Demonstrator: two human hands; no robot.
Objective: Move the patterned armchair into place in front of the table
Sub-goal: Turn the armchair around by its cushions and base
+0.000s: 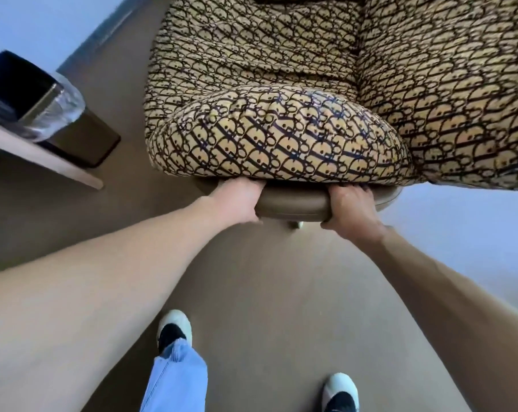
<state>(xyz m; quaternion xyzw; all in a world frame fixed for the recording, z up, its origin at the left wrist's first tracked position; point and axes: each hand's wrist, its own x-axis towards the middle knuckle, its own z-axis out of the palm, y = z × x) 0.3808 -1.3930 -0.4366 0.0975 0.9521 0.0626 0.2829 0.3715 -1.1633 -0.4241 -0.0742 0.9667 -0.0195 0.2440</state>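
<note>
The patterned armchair (281, 138), beige with a dark looping print, fills the upper middle and right of the head view, seat cushion bulging toward me. Below the cushion runs its brown rounded base rim (293, 203). My left hand (240, 200) grips the rim's left part, fingers curled under it. My right hand (350, 209) grips the rim's right part the same way. A pale table edge (44, 153) slants across the far left, apart from the chair.
A dark square waste bin (82, 138) with a clear plastic liner stands under the table edge, left of the chair. Brown floor (266, 292) stretches between me and the chair. My two feet in white and black shoes are at the bottom.
</note>
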